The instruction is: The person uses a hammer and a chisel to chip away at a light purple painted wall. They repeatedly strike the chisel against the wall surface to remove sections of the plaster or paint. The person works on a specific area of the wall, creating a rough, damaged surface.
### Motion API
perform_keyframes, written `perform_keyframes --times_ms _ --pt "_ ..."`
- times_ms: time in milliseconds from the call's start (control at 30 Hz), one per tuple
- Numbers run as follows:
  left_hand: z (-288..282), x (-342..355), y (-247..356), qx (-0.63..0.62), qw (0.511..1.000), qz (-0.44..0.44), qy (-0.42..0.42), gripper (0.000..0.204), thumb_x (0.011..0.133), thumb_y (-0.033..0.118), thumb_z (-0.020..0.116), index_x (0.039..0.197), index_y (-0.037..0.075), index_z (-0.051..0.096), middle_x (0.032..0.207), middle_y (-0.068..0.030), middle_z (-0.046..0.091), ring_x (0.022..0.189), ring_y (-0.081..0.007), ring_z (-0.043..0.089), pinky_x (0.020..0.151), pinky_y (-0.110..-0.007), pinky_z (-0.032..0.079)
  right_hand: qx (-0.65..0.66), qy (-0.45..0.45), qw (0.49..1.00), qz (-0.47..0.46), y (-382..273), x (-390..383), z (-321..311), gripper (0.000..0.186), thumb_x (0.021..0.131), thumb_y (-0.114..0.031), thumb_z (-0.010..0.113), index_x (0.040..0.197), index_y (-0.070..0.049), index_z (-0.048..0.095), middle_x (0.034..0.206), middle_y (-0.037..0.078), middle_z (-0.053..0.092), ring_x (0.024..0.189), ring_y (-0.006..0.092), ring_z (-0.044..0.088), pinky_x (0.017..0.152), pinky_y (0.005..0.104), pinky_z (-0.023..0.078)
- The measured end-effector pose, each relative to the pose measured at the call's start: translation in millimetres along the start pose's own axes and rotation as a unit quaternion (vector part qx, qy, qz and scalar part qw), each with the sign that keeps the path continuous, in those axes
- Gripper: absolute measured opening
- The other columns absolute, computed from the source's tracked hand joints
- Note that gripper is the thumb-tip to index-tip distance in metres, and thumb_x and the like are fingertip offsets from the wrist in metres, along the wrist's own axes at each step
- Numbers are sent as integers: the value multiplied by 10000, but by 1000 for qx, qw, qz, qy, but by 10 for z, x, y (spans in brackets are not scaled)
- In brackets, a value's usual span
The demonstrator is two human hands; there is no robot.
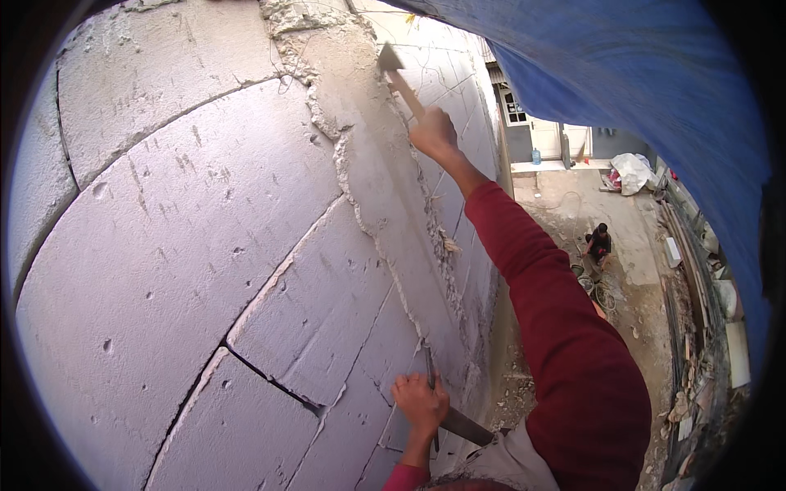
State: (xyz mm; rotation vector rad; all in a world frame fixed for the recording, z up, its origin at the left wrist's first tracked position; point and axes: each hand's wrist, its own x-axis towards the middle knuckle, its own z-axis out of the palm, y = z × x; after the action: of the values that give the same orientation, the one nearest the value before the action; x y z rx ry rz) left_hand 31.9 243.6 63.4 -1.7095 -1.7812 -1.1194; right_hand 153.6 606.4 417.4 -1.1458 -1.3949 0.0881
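My right hand [434, 133] is raised high along the wall, wrapped round the wooden handle of a hammer [404, 88]. The hammer's dark wedge-like head is smeared by motion in front of a grey concrete column [389, 176]. Lower down, my left hand [422, 403] is closed on a thin dark chisel [431, 365] standing roughly upright. Its upper end lies near the rough mortar edge of the column; exact contact I cannot tell. Pale lightweight blocks [188, 221] make up the wall, with dark open joints and small pits.
A blue tarp [647, 90] hangs over the upper right. Far below on the ground, a person [600, 244] crouches beside buckets and coiled hose. Planks and debris [688, 327] line the right side. A dark bar [464, 426] runs close by my left hand.
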Motion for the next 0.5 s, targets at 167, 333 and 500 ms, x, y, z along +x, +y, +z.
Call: perform_keyframes --times_ms 167,333,500 --pt "-71 79 44 12 1000 -26 10 230 813 178 728 651 39 641 730 -115 587 771 -349 520 722 -457 355 84 -9 996 -6 133 -87 -129 174 823 -166 681 874 0 683 915 204 739 851 329 730 728 442 533" --pt "-12 7 -99 41 999 -15 -27 229 816 183 727 658 40 643 727 -114 582 773 -342 522 723 -456 357 457 114 877 -98 -393 -177 -292 227 832 -168 719 774 -14 563 744 46 632 663 135 601 628 333 478" --pt "71 -73 -94 34 999 -1 -7 235 817 184 732 659 39 636 731 -119 582 779 -343 519 722 -459 355 110 51 992 -42 -313 145 0 170 803 -101 656 897 40 678 874 218 732 819 358 733 754 438 549"
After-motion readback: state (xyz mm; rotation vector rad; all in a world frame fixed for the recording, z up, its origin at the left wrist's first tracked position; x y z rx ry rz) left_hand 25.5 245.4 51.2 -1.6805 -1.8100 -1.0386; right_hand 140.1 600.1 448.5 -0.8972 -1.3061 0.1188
